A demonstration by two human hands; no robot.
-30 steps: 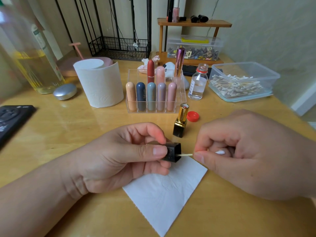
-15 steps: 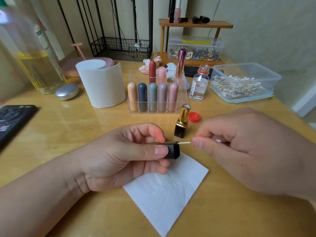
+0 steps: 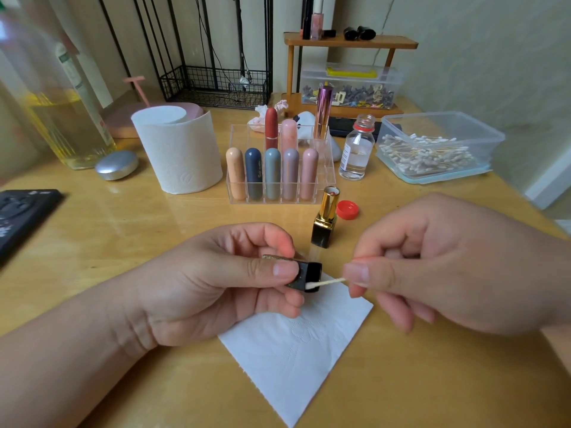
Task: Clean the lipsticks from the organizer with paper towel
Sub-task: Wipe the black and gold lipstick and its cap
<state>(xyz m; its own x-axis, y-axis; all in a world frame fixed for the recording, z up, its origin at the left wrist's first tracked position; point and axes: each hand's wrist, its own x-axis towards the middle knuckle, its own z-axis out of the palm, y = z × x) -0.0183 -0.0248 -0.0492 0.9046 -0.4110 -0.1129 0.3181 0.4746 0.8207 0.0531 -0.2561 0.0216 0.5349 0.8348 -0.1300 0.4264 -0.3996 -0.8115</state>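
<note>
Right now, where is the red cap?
In the head view, the red cap lies on the table right of centre, just right of the gold lipstick and in front of the uncapped bottle.

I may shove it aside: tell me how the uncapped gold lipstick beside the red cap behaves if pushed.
The uncapped lipstick stands tall on a narrow square base, so a high push would probably tip it. Its flat-sided base likely stops rolling. The exposed tip could smear.
</note>
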